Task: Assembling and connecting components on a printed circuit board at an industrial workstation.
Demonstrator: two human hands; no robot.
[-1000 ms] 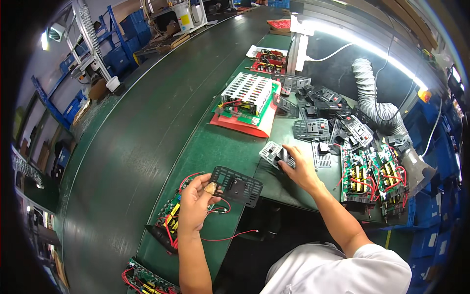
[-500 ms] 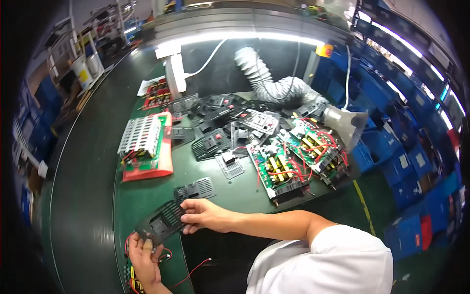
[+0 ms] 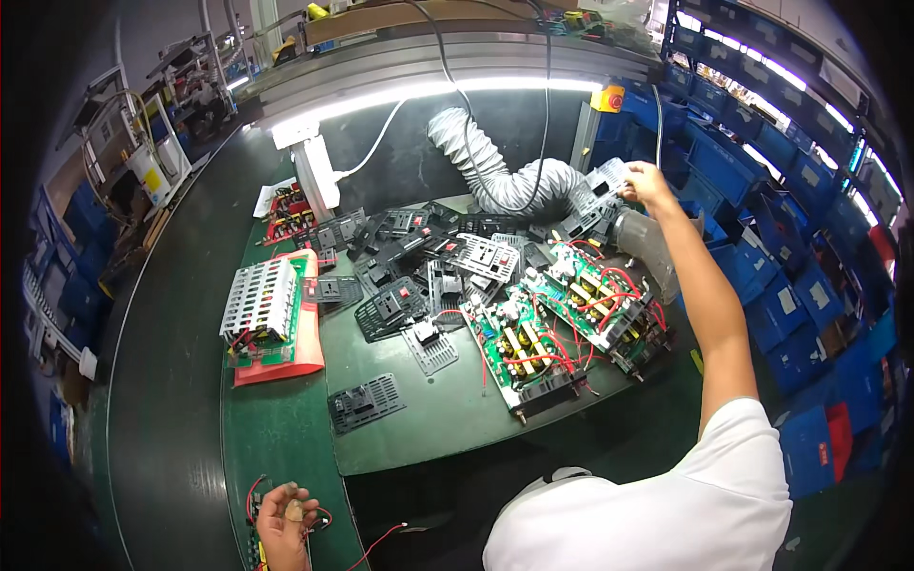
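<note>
At the far right of the bench, my right hand (image 3: 647,186) is stretched out with its fingers closed on a grey slotted plastic panel (image 3: 606,183), beside the mouth of a silver hose (image 3: 547,181). My left hand (image 3: 284,528) is low at the left, palm up, its fingers loosely curled and no panel in it. Close by it are red wires (image 3: 255,497) and a partly hidden board. A dark slotted panel (image 3: 367,403) lies alone near the bench's front edge. More black panels (image 3: 392,303) are heaped in the middle, with a white-grey panel (image 3: 487,257) on top.
Two green circuit boards (image 3: 519,347) with red wires lie right of the heap. A finned metal unit (image 3: 262,303) rests on a red sheet (image 3: 281,369) at left. A lamp (image 3: 428,95) spans the back. Blue bins (image 3: 762,276) stand at right; a dark belt (image 3: 171,381) runs at left.
My right hand has swung from the front left to the hose at the far right, where it holds a panel. The black panel has left my left hand. The view has shifted.
</note>
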